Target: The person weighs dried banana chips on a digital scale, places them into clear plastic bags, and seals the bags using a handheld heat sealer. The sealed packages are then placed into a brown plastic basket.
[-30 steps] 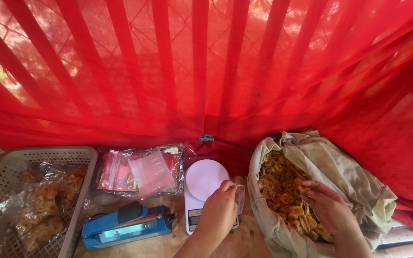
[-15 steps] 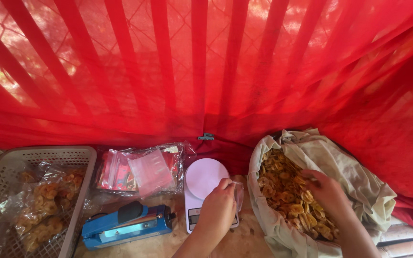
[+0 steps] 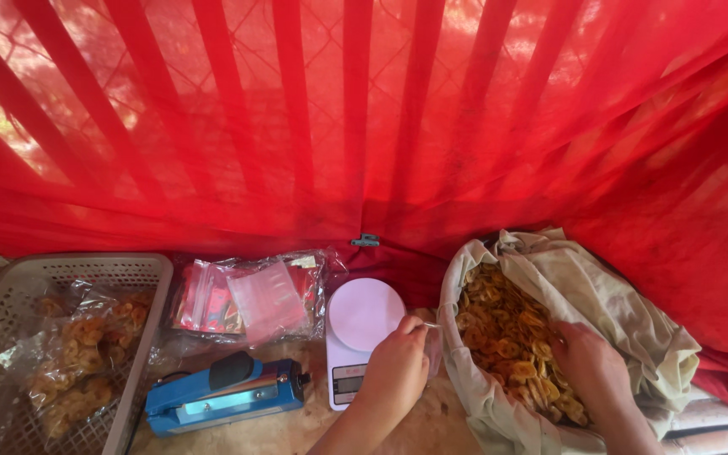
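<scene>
My left hand (image 3: pixel 393 364) is closed on the top edge of a small clear plastic bag (image 3: pixel 433 347), which is hard to make out. It hangs between a white kitchen scale (image 3: pixel 366 313) and the sack. My right hand (image 3: pixel 591 367) lies palm down inside an open beige cloth sack (image 3: pixel 642 324), with its fingers dug into the yellow banana chips (image 3: pixel 499 324). Whether it grips any chips is hidden.
A grey plastic basket (image 3: pixel 10 291) at the left holds sealed bags of chips (image 3: pixel 77 362). A stack of empty clear bags (image 3: pixel 250 295) lies behind a blue heat sealer (image 3: pixel 221 394). A red striped cloth (image 3: pixel 364 126) hangs across the back.
My left hand has shifted slightly right, toward the sack's rim. My right hand has slid from the sack's middle to its near right side.
</scene>
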